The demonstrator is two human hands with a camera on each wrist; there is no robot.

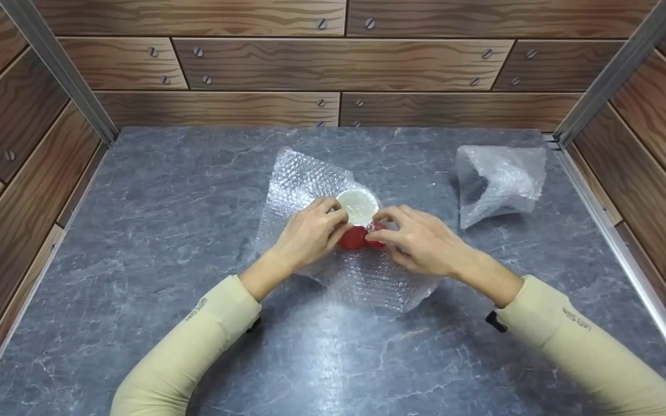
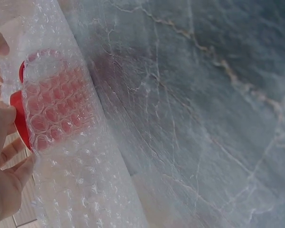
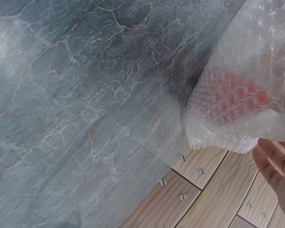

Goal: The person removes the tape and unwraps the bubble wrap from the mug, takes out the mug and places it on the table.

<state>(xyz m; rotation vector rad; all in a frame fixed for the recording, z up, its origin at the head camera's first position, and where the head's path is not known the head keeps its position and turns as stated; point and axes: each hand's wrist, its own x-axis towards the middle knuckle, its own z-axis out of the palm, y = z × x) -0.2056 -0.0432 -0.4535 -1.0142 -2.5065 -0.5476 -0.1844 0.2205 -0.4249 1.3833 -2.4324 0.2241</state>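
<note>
A red mug with a pale inside stands in a sheet of bubble wrap. Through the bubbles in the left wrist view, the mug shows red, with its handle at one side. My left hand holds the mug's left side, thumb at the red rim. On the opposite side, my right hand pinches the wrap close to the rim with curled fingers. From the right wrist, the wrap covers the mug's side, and only part of that hand shows.
Another crumpled piece of bubble wrap lies at the back right of the grey marbled table. Wood-patterned panels stand behind and at both sides. A metal rail runs along the right edge.
</note>
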